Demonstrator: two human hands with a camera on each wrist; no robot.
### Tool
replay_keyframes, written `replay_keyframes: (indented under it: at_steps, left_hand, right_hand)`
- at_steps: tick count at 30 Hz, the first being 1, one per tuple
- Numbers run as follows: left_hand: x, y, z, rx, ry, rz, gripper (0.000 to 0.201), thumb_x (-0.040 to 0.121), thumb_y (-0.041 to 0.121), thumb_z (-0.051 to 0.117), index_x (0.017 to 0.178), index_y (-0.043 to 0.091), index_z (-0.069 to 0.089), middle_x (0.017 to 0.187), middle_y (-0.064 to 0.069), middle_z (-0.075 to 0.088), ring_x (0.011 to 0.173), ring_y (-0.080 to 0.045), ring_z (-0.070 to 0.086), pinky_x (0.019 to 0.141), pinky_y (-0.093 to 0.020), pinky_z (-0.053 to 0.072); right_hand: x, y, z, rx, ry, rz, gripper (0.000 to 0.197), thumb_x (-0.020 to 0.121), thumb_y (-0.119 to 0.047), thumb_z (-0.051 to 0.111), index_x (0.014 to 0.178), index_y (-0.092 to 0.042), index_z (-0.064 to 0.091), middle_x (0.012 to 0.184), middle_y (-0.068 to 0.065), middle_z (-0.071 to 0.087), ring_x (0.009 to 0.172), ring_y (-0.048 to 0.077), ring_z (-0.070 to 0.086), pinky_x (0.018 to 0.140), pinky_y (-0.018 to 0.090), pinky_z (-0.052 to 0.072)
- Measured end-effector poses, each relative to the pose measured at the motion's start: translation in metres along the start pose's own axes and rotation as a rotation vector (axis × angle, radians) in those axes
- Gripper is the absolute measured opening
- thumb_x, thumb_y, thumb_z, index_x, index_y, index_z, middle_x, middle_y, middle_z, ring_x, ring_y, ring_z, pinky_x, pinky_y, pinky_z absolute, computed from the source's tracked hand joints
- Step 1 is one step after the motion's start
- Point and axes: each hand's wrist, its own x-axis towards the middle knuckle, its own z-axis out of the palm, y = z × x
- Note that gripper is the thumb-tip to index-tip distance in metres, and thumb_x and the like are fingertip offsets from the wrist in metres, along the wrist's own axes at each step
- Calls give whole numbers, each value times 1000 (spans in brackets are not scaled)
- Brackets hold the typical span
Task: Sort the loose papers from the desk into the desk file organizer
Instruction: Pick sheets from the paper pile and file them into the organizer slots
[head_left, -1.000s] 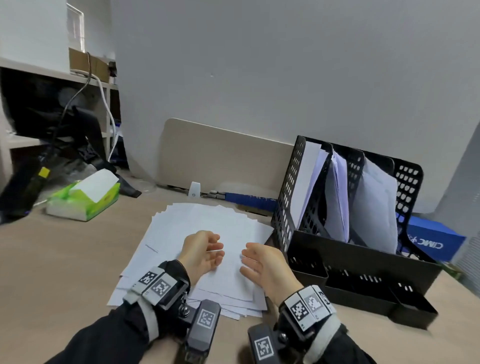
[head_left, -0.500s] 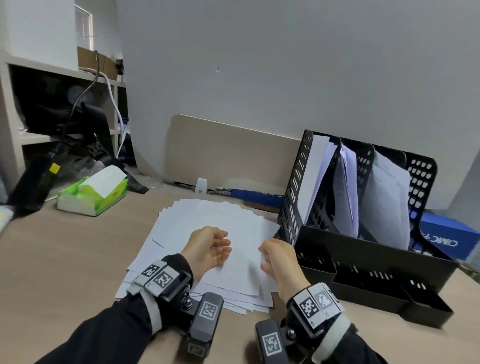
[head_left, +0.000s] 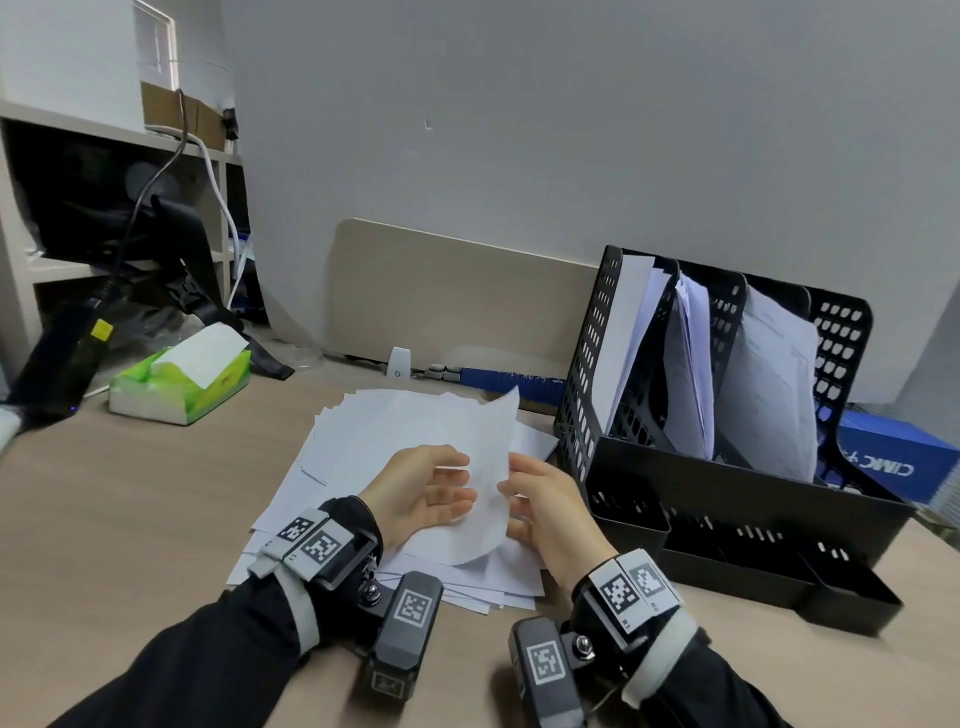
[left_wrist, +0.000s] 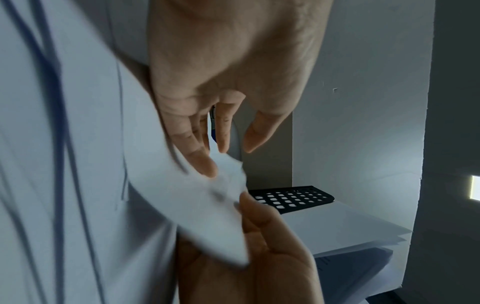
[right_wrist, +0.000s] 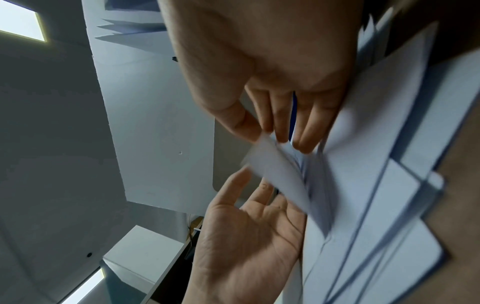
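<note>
A spread pile of white papers (head_left: 395, 441) lies on the desk in front of me. One sheet (head_left: 488, 467) stands curled up off the pile between my hands. My right hand (head_left: 511, 478) pinches that sheet's edge between thumb and fingers (right_wrist: 272, 133). My left hand (head_left: 457, 483) is beside it, palm open with relaxed fingers, and one fingertip (left_wrist: 205, 166) touches the sheet. The black mesh file organizer (head_left: 587, 364) stands to the right of the pile, with papers (head_left: 769, 395) upright in its three slots.
A green tissue box (head_left: 182, 384) sits at the back left. A beige partition (head_left: 457, 296) runs behind the pile, with a small white device (head_left: 399, 362) at its foot. A blue box (head_left: 893, 462) lies behind the organizer. Shelves with cables (head_left: 171, 171) stand far left.
Both hands lay on the pile before. The right hand has taken the top sheet's edge and lifted it, so the sheet now curls upright between the hands.
</note>
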Motion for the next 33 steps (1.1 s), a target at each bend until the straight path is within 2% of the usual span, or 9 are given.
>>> replay_keyframes:
  at_steps: [6, 9, 13, 16, 20, 23, 25, 29, 33]
  left_hand:
    - [1, -1, 3, 28, -104, 17, 42, 86, 28, 78, 115, -2, 70, 95, -14, 62, 83, -25, 65, 75, -32, 59]
    - [4, -3, 2, 51, -86, 39, 40, 93, 23, 69, 120, -6, 65, 96, -17, 65, 87, -27, 66, 78, -36, 60]
    - [5, -1, 1, 51, 5, 117, 25, 100, 4, 51, 120, -6, 62, 104, -22, 71, 91, -31, 67, 83, -44, 57]
    - [2, 7, 2, 60, -36, 220, 24, 103, 12, 52, 121, -1, 62, 106, -17, 73, 93, -28, 70, 79, -41, 58]
    - [-3, 19, 0, -124, -173, 277, 28, 100, 8, 51, 124, -1, 62, 118, -20, 70, 107, -33, 68, 93, -45, 53]
    - [-3, 23, -5, -219, -131, 316, 29, 97, 2, 48, 121, -1, 64, 116, -18, 72, 103, -29, 70, 93, -43, 52]
    - [-2, 23, -7, -206, -70, 338, 28, 97, 0, 47, 117, 1, 66, 111, -15, 74, 97, -27, 73, 90, -42, 54]
    - [1, 21, -8, -144, 31, 358, 27, 98, -1, 46, 104, 8, 71, 99, -8, 78, 90, -22, 74, 82, -37, 55]
    - [5, 20, -9, -98, 128, 393, 21, 99, 2, 51, 105, 6, 70, 102, -8, 77, 96, -23, 72, 85, -36, 55]
  right_hand:
    - [-7, -3, 5, -140, -154, -51, 35, 89, -5, 56, 114, -21, 75, 114, -6, 74, 109, 8, 68, 87, 27, 53]
    - [-9, -5, 4, -127, -183, -58, 37, 91, -1, 50, 113, -15, 76, 115, -2, 74, 112, 7, 66, 82, 23, 54]
    - [-5, -5, 0, -6, -109, -92, 33, 91, 4, 49, 109, -8, 74, 111, 6, 75, 112, 18, 67, 97, 41, 56]
    - [1, -2, -1, 31, 35, -110, 26, 95, -10, 59, 119, -16, 67, 120, 3, 69, 115, 19, 63, 95, 39, 55]
    - [6, 1, -2, 56, 68, -74, 47, 89, -40, 68, 130, -20, 60, 125, -1, 68, 117, 20, 64, 98, 41, 54]
    - [4, -2, -3, 65, 88, -63, 41, 90, -50, 65, 124, -27, 63, 117, -4, 72, 109, 15, 68, 84, 31, 55]
    - [6, -1, -5, 73, 107, -68, 46, 87, -54, 67, 125, -28, 63, 118, -2, 71, 111, 18, 66, 87, 34, 54]
    - [1, -4, -4, 78, 155, -132, 23, 88, -27, 70, 105, -12, 74, 107, 9, 75, 104, 27, 68, 92, 41, 54]
    - [-3, -9, -5, 83, 167, -192, 12, 92, -8, 63, 98, 0, 71, 89, 6, 77, 82, 19, 70, 70, 28, 53]
